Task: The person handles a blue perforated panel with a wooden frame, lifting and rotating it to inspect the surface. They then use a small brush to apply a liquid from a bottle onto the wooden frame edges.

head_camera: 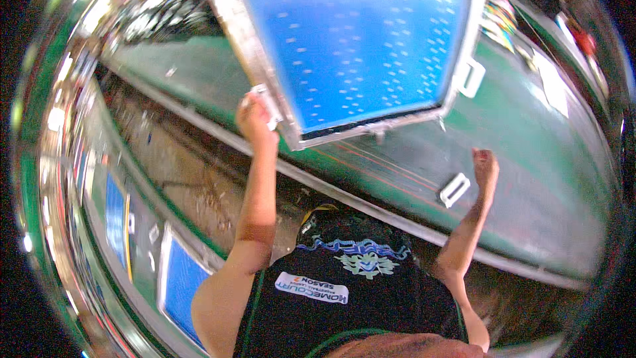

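Observation:
A screen-printing frame (367, 49) with a pale metal rim and blue mesh, marked with rows of small white dashes, slants over a long green table (521, 124). At its lower left side, my left hand (257, 117) is closed on a white handle (268, 104). A second white handle (471, 78) juts from the frame's right side, and my right hand (485, 164) is below it, apart from the frame. Its fingers look curled, with nothing visible in them. Left of the right hand, a white slotted piece (454, 190) lies on the table.
The table's pale metal edge rail (338, 191) runs diagonally before my body, beside a brown, littered floor (184, 179). Another table at the lower left carries blue-meshed frames (181, 283). Blurred multicoloured items (498, 20) are at the upper right.

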### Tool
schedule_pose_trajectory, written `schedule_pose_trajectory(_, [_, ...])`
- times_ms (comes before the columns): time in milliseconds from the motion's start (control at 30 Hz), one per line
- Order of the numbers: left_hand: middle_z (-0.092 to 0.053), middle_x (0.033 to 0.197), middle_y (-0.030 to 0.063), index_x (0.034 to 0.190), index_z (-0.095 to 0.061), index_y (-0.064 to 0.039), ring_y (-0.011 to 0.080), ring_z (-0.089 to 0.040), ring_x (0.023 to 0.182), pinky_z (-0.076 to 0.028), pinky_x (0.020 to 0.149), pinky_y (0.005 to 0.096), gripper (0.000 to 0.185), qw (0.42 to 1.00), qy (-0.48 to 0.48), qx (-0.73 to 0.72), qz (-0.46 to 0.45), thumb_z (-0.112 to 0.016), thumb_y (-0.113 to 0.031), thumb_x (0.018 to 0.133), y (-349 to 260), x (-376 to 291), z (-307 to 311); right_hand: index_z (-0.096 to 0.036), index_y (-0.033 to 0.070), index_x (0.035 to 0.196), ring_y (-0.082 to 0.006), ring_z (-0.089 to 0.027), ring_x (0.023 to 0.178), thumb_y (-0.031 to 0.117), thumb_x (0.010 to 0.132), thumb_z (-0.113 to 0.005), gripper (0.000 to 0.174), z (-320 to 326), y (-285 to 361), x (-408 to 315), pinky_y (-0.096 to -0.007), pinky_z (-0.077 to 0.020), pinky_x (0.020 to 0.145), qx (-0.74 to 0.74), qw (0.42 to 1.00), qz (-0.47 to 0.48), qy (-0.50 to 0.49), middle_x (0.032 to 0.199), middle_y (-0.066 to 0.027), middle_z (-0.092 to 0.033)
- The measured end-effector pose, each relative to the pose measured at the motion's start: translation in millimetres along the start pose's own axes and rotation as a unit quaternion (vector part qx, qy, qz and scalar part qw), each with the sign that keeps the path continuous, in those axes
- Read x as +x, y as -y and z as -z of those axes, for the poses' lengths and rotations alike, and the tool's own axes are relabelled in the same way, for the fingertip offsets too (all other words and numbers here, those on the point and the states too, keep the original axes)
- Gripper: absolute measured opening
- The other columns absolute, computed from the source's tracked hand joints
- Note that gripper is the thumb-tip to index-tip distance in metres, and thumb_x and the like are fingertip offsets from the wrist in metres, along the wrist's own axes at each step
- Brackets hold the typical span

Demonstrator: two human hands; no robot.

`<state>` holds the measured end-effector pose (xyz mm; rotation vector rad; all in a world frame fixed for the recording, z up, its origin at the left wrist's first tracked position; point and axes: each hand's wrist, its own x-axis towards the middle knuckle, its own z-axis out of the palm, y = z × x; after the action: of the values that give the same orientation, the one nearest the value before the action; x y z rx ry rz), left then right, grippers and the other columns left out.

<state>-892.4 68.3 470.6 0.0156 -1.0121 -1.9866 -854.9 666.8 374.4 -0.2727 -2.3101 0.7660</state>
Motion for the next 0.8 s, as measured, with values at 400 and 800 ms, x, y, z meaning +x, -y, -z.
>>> schedule_pose_trajectory(400, [-0.055, 0.067, -0.0052, 0.083, -0.064, -0.009, 0.0064, -0.045, 0.061, -0.034, 0.053, 0.0300, 0.035, 0.968, -0.072, 0.237, -0.023, -0.064, -0.037, 0.104, -228.1, -83.6, 232.0, -0.058, -0.003, 0.131, -0.0243, -0.057, 0.110, 0.047, 0.109, -0.052, 0.054, 46.7, 228.8, -98.2, -0.0405, -0.0438, 0.100, 0.359, 0.933, 0.033, 0.011, 0.119, -0.0146, -0.063])
schedule_pose_trajectory(800, [-0.046, 0.066, -0.0095, 0.076, -0.058, -0.015, 0.0034, -0.037, 0.057, -0.028, 0.050, 0.0247, 0.037, 0.988, -0.126, 0.050, -0.075, -0.064, -0.038, 0.104, -495.3, -132.5, 430.4, -0.052, 0.009, 0.088, -0.0127, -0.043, 0.073, 0.041, 0.111, -0.051, 0.039, 191.9, 441.5, -316.1, -0.0286, -0.0366, 0.070, 0.460, 0.869, 0.179, 0.043, 0.078, -0.0003, -0.048])
